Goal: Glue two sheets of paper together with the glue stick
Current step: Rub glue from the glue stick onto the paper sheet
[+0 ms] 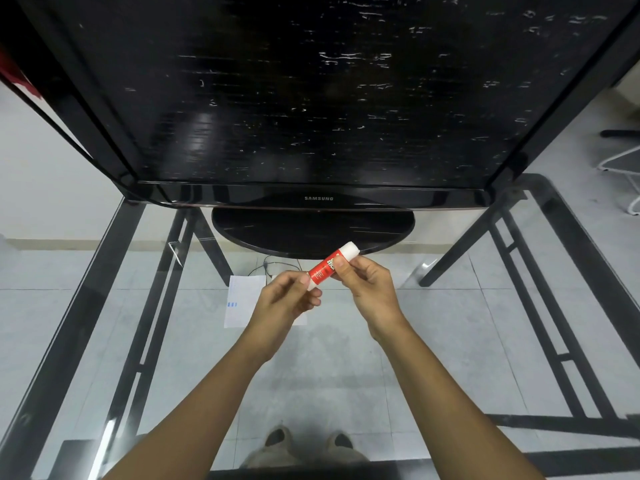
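A red glue stick (323, 270) with a white cap pointing up and to the right is held above the glass table. My left hand (285, 301) pinches its lower white end. My right hand (367, 289) grips its upper part just below the cap. A white sheet of paper (242, 299) with small blue marks lies flat on the glass, partly hidden behind my left hand. A sliver of a second sheet shows at the right of that hand; most of it is hidden.
A large black Samsung monitor (318, 98) stands at the back on an oval base (311, 233). The glass tabletop (346, 368) has a black metal frame (62, 341) beneath. A thin cable (266, 265) lies behind the paper. My feet show through the glass.
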Tool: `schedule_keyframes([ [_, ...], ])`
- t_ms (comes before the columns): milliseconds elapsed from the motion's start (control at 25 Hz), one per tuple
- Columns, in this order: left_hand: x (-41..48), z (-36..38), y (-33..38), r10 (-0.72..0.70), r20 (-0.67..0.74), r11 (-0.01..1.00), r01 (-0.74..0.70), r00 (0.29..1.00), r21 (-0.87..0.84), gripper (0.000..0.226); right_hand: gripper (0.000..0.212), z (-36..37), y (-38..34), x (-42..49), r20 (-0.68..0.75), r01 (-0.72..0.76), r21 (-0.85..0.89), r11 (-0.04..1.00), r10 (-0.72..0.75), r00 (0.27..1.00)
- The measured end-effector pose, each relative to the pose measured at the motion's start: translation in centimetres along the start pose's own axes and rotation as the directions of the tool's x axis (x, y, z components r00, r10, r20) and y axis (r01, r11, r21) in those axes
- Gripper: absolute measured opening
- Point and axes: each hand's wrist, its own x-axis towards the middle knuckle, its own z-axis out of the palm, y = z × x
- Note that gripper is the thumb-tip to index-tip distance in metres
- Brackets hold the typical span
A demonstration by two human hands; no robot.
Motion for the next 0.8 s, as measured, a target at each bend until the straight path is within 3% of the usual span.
schedule_keyframes([
  [120,0.05,0.04,0.38,0.119,-0.015,0.990,-0.118,0.993,0.074,0.013,0.012,0.21,-0.05,0.05,-0.006,-0.003,-0.015,1.000,0.003,1.000],
  [240,0.20,-0.34,0.44,0.159,-0.043,0.981,-0.153,0.986,0.120,0.025,0.007,0.46,0.02,0.06,0.006,0.003,-0.008,1.000,-0.003,1.000],
  [400,0.11,-0.62,0.45,0.043,0.005,0.997,-0.044,0.999,0.070,0.028,0.010,0.62,-0.02,0.12,0.006,-0.010,-0.014,1.000,0.011,1.000],
  [600,-0.01,-0.70,0.63,0.121,-0.038,0.990,-0.118,0.992,0.078,0.016,0.012,0.73,0.41,0.38,0.000,-0.008,-0.047,0.999,0.008,1.000],
  [800,0.06,-0.36,0.44,0.183,-0.121,0.976,-0.165,0.976,0.145,0.027,0.004,0.95,0.53,0.60,0.026,0.017,-0.062,0.998,-0.015,1.000],
])
